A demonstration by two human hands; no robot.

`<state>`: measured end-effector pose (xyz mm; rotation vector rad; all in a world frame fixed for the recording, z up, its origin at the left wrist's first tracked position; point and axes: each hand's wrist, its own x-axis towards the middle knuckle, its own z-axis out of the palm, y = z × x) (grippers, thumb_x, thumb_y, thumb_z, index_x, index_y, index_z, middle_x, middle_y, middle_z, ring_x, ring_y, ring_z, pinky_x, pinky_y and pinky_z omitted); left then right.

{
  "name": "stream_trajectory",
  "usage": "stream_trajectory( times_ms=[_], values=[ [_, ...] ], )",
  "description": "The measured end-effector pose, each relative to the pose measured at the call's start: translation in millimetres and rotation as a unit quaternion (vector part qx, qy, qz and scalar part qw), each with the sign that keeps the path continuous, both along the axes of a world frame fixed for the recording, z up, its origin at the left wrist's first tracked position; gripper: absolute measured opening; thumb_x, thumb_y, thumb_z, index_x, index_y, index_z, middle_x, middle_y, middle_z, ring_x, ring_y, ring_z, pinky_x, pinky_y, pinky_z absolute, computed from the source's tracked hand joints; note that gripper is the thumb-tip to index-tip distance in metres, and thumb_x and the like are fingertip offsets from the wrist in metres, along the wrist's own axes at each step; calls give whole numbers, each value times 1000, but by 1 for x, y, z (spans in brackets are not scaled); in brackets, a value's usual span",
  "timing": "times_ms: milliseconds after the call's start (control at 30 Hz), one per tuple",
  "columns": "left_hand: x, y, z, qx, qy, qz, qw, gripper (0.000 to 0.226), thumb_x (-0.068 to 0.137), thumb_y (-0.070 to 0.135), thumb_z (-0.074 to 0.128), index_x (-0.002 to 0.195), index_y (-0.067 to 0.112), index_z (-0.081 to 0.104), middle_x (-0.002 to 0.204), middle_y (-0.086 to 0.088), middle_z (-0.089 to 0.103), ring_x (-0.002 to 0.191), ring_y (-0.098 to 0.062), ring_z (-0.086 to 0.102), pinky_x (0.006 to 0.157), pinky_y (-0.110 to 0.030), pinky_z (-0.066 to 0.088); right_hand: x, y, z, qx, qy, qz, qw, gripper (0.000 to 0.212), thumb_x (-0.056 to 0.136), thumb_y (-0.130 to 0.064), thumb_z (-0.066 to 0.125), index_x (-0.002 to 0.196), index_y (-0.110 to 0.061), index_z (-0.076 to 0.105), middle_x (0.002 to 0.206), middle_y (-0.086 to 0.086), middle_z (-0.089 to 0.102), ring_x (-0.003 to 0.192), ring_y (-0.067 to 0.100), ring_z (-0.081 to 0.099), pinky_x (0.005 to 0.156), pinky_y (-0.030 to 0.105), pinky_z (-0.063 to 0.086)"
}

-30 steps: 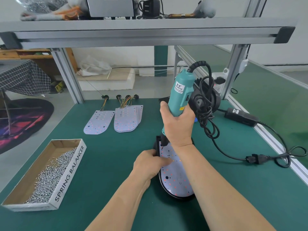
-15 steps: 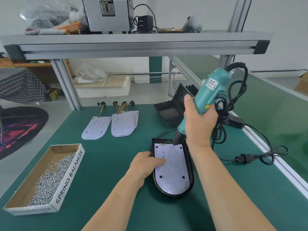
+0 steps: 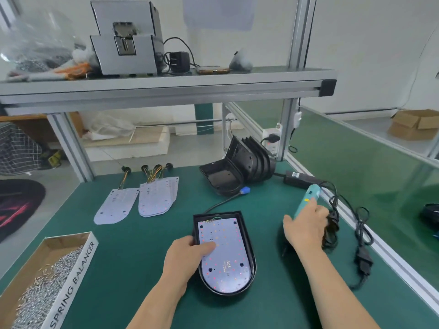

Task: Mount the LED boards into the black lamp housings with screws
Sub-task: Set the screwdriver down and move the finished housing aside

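At the far left of the green worktop (image 3: pixel 133 245) stands an open box (image 3: pixel 35 279) of screws (image 3: pixel 45 288). Beyond it, spare LED boards lie flat: a single board (image 3: pixel 116 205) and, just right of it, a fanned stack (image 3: pixel 159 198), each with wires at the far end.

The left hand (image 3: pixel 187 260) reaches in from below, forearm angled toward the middle. Its palm rests against the left wall of the housing (image 3: pixel 247 238), and the fingers (image 3: pixel 209 246) lie loosely together, flat on the LED board (image 3: pixel 225 252) seated inside that housing, pressing it down rather than pinching anything. Compared with half a second ago this hand has hardly shifted.

Behind, a stack of empty housings (image 3: pixel 247 167) leans near the frame post.

The right hand (image 3: pixel 308 226) has swung away from the board. Earlier it held the teal screwdriver (image 3: pixel 308 198) upright with the tip at the board's far edge; now the arm stretches out to the right and the tool lies low near the worktop's right edge, tilted away. The fingers appear curled over its body, thumb spread toward the left, though whether the grip is tight or already loosening cannot be told. The black cord (image 3: pixel 358 233) coils just right of the hand
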<state>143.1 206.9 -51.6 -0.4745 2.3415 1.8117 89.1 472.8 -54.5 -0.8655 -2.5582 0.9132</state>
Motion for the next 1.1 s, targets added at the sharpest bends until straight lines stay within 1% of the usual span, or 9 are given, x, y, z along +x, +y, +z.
stream_trajectory(
  times_ms=[100,200,333,467,600,767,833,900,1100],
  values=[
    [-2,0,-1,3,-3,-8,1000,36,53,37,75,80,13,75,79,2,78,87,-29,75,88,-48,57,-8,-11,8,183,13,29,983,57,86,-26,74,136,-11,50,153,14,31,140,34,26,111,48,28],
    [-4,-1,-1,7,-9,-15,1000,38,54,38,75,81,12,75,80,0,78,89,-30,74,89,-49,57,-29,-42,29,164,113,230,953,27,97,-27,59,114,-9,68,125,11,62,118,35,52,100,44,43],
    [-6,-2,-3,2,-9,-13,1000,38,53,40,76,79,12,75,79,0,78,89,-31,74,88,-48,56,-63,-106,57,-31,-73,455,887,61,103,-54,27,126,-16,69,142,8,59,132,27,49,109,35,33],
    [-8,-4,-3,3,-9,-18,1000,39,53,40,77,81,12,75,79,1,78,88,-30,74,90,-49,57,-85,-127,45,131,-220,497,829,66,102,-59,13,147,-28,49,156,12,38,145,32,24,114,48,24],
    [-11,-5,-6,6,-9,-13,1000,43,53,38,78,84,8,75,80,-2,78,90,-32,74,90,-52,57,-84,-116,37,222,-203,438,848,76,98,-66,16,123,-9,60,133,17,56,131,33,37,101,47,37],
    [-11,-4,-6,-2,-7,-4,1000,40,53,36,77,84,10,76,79,-1,78,86,-30,75,89,-53,57,-68,-75,39,56,-257,412,872,94,86,-84,34,136,-8,58,147,12,52,131,28,51,100,36,41],
    [-10,-3,-5,-10,-2,2,1000,42,52,36,76,84,10,75,79,-2,78,86,-31,75,88,-53,57,-57,-61,37,-1,-254,421,871,71,83,-75,57,105,-8,66,103,12,69,79,22,64,65,25,45],
    [-9,-2,-4,-23,4,9,1000,51,51,39,76,88,5,74,82,-7,78,87,-34,74,89,-54,57,-44,-56,31,-79,-244,405,877,46,82,-54,75,83,-12,55,68,6,54,48,16,41,44,21,29],
    [-3,-5,-14,-88,57,-12,994,54,65,48,81,90,2,67,91,-15,73,75,-30,65,72,-42,52,-6,-64,24,-251,-243,338,874,28,84,-25,77,97,-13,56,85,9,44,56,16,25,48,23,19]
  ],
)
